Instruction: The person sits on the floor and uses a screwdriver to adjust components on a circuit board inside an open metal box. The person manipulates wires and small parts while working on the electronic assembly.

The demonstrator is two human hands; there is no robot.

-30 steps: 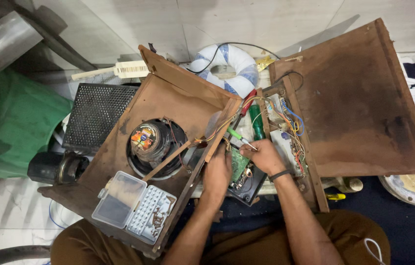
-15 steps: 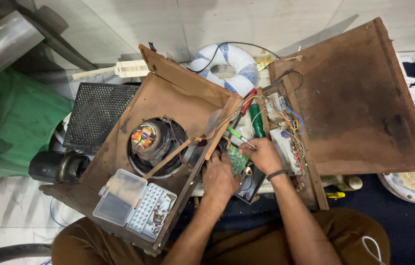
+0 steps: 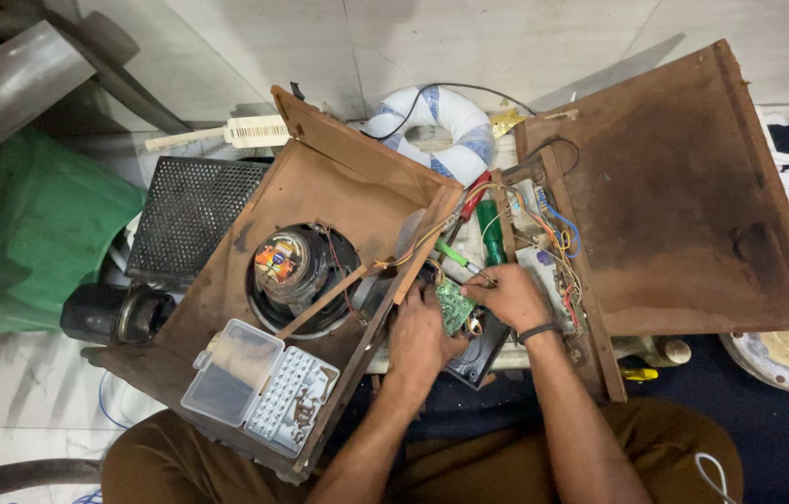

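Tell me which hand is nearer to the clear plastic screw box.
Left. The left hand grips the green circuit board just right of the clear plastic screw box; the right hand lies farther right, beyond the board.

A single head-worn camera looks steeply down from close above, with the hands [image 3: 469, 313] just below the frame's centre.

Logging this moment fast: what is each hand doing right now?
Left hand: closed on the small green circuit board.
Right hand: fingers pinched at the board's top edge; whether it holds anything cannot be told.
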